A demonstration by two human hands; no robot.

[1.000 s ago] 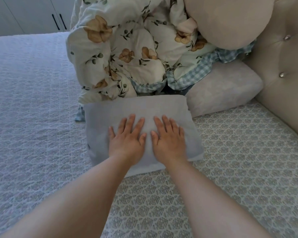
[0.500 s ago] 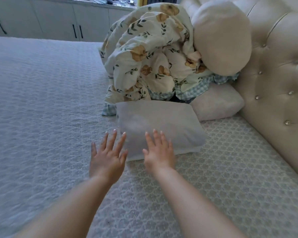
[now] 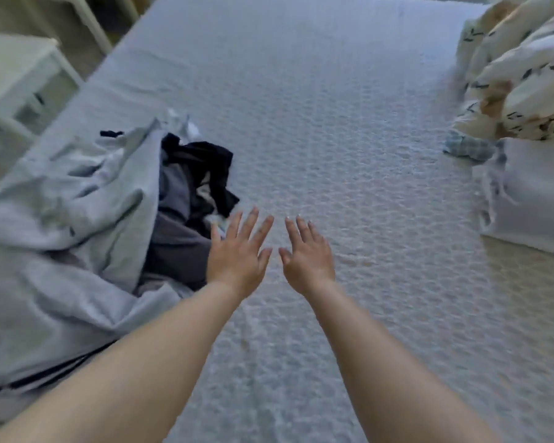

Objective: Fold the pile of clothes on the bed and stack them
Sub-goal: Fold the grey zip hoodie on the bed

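Reaching out over the bed [image 3: 333, 139], both hands hold nothing, fingers straight and spread. The pile of clothes [image 3: 87, 225] lies to the left, just beside the left hand [image 3: 237, 254], running away along the bed's edge; the right hand [image 3: 307, 257] is farther off, so the left will likely take first hold

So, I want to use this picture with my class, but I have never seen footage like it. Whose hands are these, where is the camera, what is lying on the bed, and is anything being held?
There is no machine here: a person wears a camera on the head, looking forward and down, so you see their own arms. The left hand and right hand are both spread open above the bedspread and hold nothing. To the left lies an unfolded pile of clothes, pale grey, darker grey and black. At the right edge sit a folded grey piece and a bunched floral quilt. The picture is blurred, so finer detail cannot be told.
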